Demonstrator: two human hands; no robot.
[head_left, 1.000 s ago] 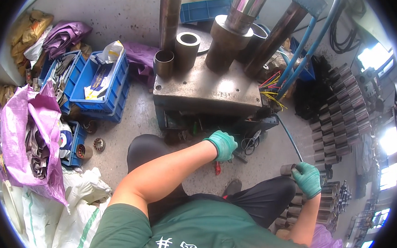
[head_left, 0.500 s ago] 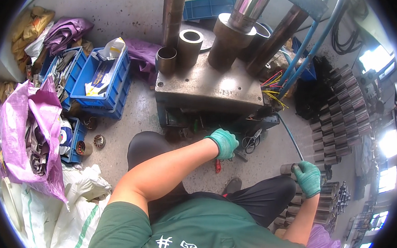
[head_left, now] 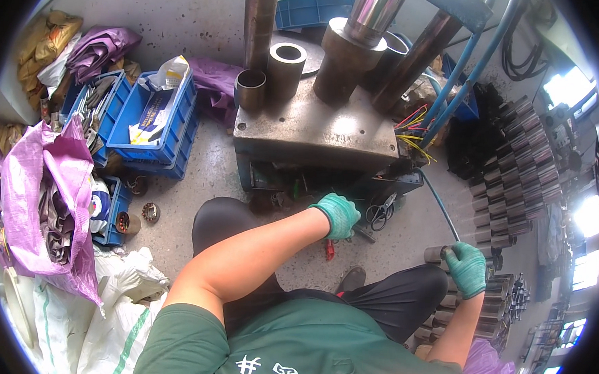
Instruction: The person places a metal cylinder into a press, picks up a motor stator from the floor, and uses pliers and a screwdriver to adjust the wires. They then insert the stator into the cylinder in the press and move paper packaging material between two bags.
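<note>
My right hand (head_left: 465, 270), in a green knit glove, is closed around the end of a blue lever rod (head_left: 441, 205) that slants up to the machine. My left hand (head_left: 341, 216), gloved alike, is curled into a fist in front of the machine's base; what it holds, if anything, is hidden. On the thick steel table (head_left: 310, 135) of the press, a dark stepped cylinder (head_left: 337, 70) stands under the shiny ram (head_left: 378, 10). A thick-walled steel sleeve (head_left: 287, 72) and a shorter thin-walled tube (head_left: 250, 91) stand at the table's left, apart from the ram.
Many metal cylinders (head_left: 509, 183) are stacked on the right. Blue crates (head_left: 155, 150), an open purple sack (head_left: 27, 228) and white sacks (head_left: 117, 332) crowd the left. A red object (head_left: 329, 250) and a coiled cable (head_left: 380, 215) lie below the press. Coloured wires (head_left: 415, 130) hang beside it.
</note>
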